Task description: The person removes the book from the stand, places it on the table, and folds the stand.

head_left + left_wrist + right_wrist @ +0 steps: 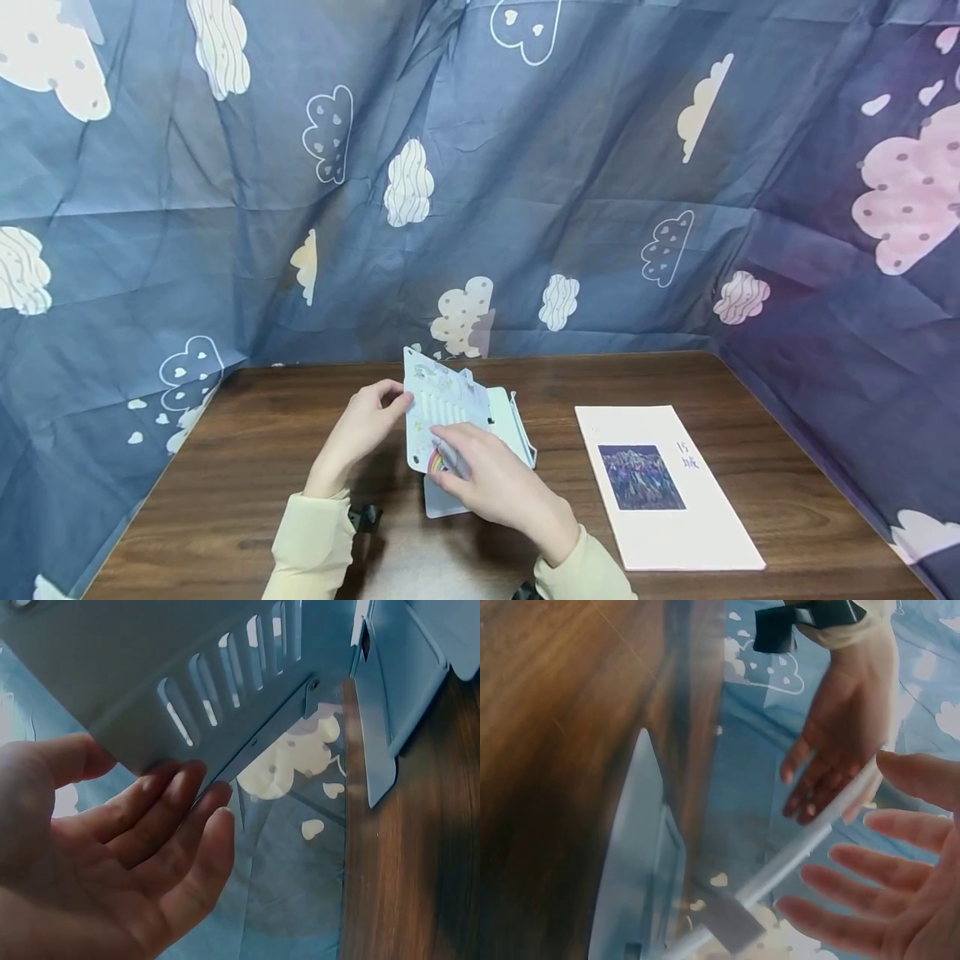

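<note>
A light blue folding book stand (438, 400) with slots and a printed rainbow stands on the table, its panel tilted up. My left hand (367, 429) pinches the panel's left edge, thumb on the printed face and fingers behind. The left wrist view shows those fingers (184, 780) against the plain back of the panel (150, 667). My right hand (495, 479) is at the panel's lower front corner. In the right wrist view its fingers (870, 877) are spread and fairly straight, the thumb tip right at the panel's edge (795, 851).
A white book (675, 533) with a dark square picture lies on the right of the brown wooden table (225, 483). A blue cloud-patterned cloth (525, 150) hangs behind and along both sides. The stand's base plate (442, 498) rests under the panel.
</note>
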The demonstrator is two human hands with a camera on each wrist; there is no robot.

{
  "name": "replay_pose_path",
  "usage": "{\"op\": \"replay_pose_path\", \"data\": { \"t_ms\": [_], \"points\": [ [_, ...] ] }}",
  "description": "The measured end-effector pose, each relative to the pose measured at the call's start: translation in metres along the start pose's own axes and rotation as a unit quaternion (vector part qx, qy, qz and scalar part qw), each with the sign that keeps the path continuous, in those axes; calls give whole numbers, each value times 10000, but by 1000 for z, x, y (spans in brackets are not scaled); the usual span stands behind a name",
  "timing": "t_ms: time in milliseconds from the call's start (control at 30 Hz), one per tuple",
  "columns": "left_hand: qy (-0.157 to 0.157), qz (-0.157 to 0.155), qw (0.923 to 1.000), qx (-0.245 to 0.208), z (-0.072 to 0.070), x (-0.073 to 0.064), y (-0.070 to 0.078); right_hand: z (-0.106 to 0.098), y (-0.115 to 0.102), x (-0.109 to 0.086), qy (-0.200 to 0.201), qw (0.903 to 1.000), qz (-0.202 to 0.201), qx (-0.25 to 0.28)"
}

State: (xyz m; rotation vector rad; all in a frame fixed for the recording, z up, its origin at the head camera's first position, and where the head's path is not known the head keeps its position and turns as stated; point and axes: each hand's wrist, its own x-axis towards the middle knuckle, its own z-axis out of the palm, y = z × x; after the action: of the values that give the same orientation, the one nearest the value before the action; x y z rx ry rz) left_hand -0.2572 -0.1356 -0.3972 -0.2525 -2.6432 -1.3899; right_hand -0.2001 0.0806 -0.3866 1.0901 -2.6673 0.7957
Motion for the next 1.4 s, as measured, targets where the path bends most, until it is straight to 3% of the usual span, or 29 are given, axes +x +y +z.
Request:
{"op": "replay_pose_path", "data": {
  "t_ms": [300,733,900,1133,1400],
  "points": [
    [-352,-211,9987,309,-10,-5,-13,-11,13,-5,-22,9994,286,193],
    [-803,-669,9937,398,-19,-11,-28,-29,28,-8,27,9970,558,530],
    [-898,-803,9915,491,-20,-11,-34,-34,37,-11,-56,9945,851,613],
    [-1088,-828,9896,442,-17,-12,-40,-40,58,-15,-135,9886,1403,532],
    [-1267,-909,9865,497,-14,-14,-49,-40,89,-15,-276,9850,1513,779]
  ]
}}
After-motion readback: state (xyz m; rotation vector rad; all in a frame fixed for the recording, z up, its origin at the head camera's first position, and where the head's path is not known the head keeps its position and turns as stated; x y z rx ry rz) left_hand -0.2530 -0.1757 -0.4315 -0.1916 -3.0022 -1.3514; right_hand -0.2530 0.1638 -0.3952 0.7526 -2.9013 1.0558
